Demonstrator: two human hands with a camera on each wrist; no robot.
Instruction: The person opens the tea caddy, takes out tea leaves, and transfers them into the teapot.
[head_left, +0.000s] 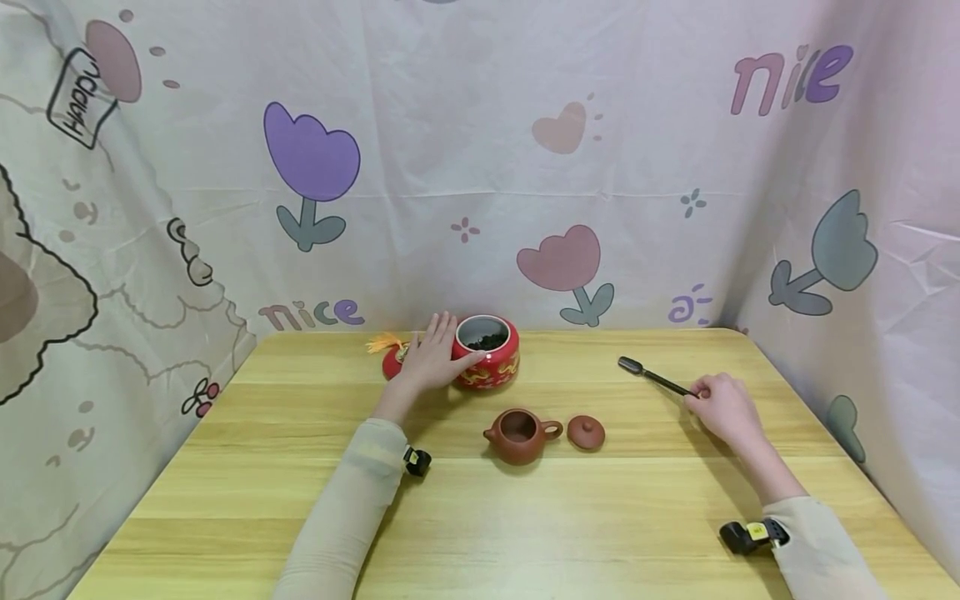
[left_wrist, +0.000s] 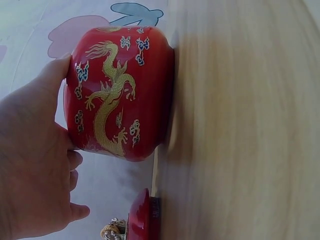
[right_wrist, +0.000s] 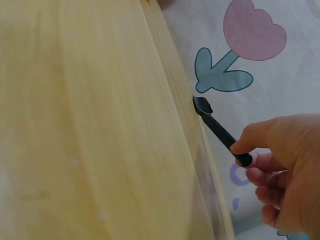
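Note:
My left hand (head_left: 431, 354) holds a red tea jar (left_wrist: 120, 95) with gold dragons at its left side, the thumb over the front rim. Dark loose leaves (head_left: 487, 342) lie inside the lidless jar. Its red lid (head_left: 392, 362) with a yellow tassel lies left of the jar, partly behind that hand. My right hand (head_left: 723, 408) pinches the handle end of a black tea scoop (right_wrist: 220, 132) above the table's right side; the scoop's head points left. In front of the jar stands a brown teapot (head_left: 519, 447) without its lid, its spout to the left.
The small brown teapot lid (head_left: 586, 433) rests beside the teapot's handle, knob up. Everything stands on a light wooden table (head_left: 600, 525). Printed cloth (head_left: 450, 167) hangs at the back and both sides, close to the table's far edge.

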